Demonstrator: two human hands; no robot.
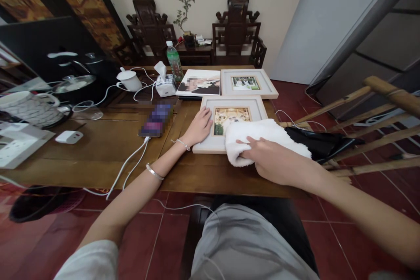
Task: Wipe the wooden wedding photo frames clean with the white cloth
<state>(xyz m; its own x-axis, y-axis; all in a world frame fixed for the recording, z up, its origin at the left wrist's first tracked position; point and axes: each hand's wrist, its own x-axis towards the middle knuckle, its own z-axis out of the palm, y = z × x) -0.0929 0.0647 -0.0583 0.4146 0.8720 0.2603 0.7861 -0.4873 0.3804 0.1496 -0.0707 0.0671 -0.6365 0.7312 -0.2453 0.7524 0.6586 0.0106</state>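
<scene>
Indoors, wooden table (pixel 183 175) above red tiles (pixel 141 240).

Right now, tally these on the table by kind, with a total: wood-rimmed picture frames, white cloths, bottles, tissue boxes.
Wood-rimmed picture frames: 2
White cloth: 1
Bottle: 1
Tissue box: 1
Total: 5

On our brown wooden table (pixel 187 179) we see a pale picture frame (pixel 231 116), a second frame (pixel 246 83) behind it, a tissue box (pixel 166 86) near a green plastic bottle (pixel 175 62), a smartphone (pixel 155 121), a white charging plug (pixel 69 137) and a power strip (pixel 18 148).
</scene>
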